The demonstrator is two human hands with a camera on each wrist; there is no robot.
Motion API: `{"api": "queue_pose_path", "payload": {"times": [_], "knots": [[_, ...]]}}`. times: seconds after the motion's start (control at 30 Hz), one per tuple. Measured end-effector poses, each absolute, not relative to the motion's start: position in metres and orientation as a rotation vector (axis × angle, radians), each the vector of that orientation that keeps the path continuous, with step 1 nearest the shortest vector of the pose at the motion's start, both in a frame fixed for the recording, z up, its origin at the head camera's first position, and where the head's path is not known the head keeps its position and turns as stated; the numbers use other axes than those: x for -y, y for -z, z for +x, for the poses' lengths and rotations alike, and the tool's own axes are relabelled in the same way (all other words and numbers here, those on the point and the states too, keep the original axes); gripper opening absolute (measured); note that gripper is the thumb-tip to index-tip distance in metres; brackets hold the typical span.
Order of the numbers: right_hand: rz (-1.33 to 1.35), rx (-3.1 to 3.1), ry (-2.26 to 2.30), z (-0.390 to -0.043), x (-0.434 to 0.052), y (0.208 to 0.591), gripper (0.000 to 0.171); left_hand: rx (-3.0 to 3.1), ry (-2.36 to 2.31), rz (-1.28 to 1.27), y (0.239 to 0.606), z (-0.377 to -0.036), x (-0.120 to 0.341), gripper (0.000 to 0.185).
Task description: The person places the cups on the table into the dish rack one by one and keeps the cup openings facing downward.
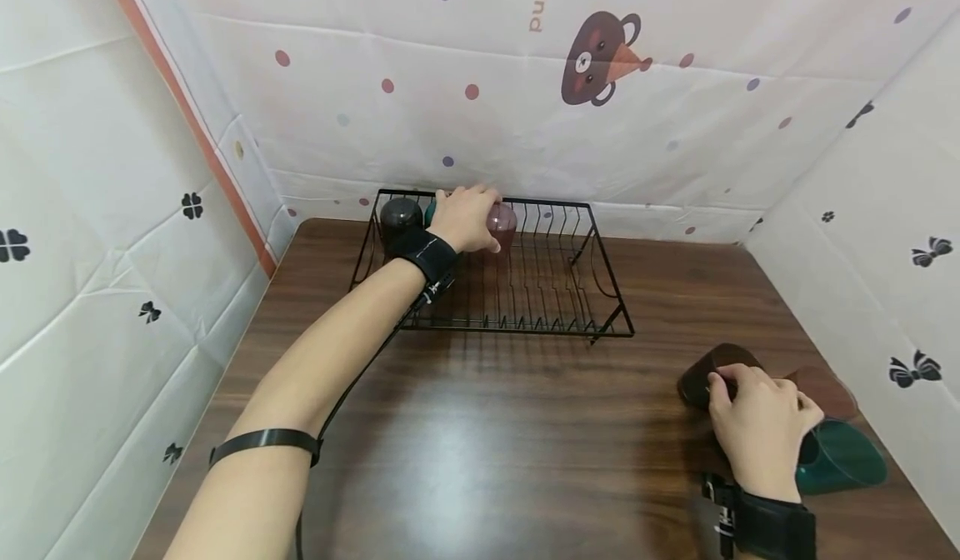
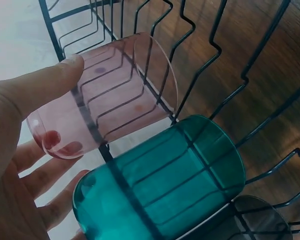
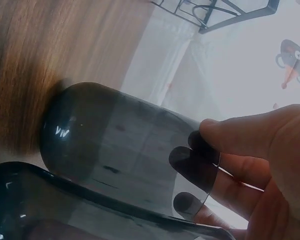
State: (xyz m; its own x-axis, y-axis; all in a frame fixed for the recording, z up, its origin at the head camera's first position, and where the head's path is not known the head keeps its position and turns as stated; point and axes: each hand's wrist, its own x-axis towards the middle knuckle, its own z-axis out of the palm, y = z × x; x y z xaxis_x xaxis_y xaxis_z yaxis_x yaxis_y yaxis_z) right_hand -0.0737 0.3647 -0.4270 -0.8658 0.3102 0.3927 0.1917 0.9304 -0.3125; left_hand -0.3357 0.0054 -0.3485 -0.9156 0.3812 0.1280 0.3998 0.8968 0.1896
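Meanwhile, left hand (image 1: 467,218) pinches pink cup (image 2: 105,95) inside rack (image 1: 570,293).

Pink cup (image 2: 105,95) sideways in rack (image 1: 540,293)

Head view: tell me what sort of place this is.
Probably a makeshift recording booth, not a real kitchen: printed cloth sheets wall in a wooden table that carries a wire dish rack and plastic cups.

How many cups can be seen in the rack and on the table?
6: in the rack, a dark cup, green cup, pink cup; on the table, a dark cup, brown cup, green cup.
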Motion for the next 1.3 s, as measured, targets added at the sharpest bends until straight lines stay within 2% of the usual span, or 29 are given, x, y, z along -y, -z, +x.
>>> {"api": "queue_pose_path", "payload": {"times": [0.47, 0.8, 0.93, 1.13, 1.3], "knots": [[-0.289, 2.651, -0.345, -0.074, -0.359, 0.428, 0.016, 2.987, 0.286, -0.604, 0.355, -0.339, -0.003, 0.079], [-0.264, 2.665, -0.35, -0.074, -0.359, 0.427, 0.015, 2.979, 0.299, -0.628, 0.347, -0.334, -0.004, 0.088], [-0.272, 2.657, -0.351, -0.075, -0.358, 0.428, 0.015, 2.946, 0.345, -0.692, 0.336, -0.324, -0.004, 0.082], [-0.27, 2.628, -0.346, -0.076, -0.355, 0.429, 0.013, 2.859, 0.426, -0.822, 0.322, -0.298, 0.003, 0.06], [-0.269, 2.629, -0.346, -0.076, -0.351, 0.43, 0.013, 2.845, 0.436, -0.919, 0.318, -0.276, 0.013, 0.054]]}}
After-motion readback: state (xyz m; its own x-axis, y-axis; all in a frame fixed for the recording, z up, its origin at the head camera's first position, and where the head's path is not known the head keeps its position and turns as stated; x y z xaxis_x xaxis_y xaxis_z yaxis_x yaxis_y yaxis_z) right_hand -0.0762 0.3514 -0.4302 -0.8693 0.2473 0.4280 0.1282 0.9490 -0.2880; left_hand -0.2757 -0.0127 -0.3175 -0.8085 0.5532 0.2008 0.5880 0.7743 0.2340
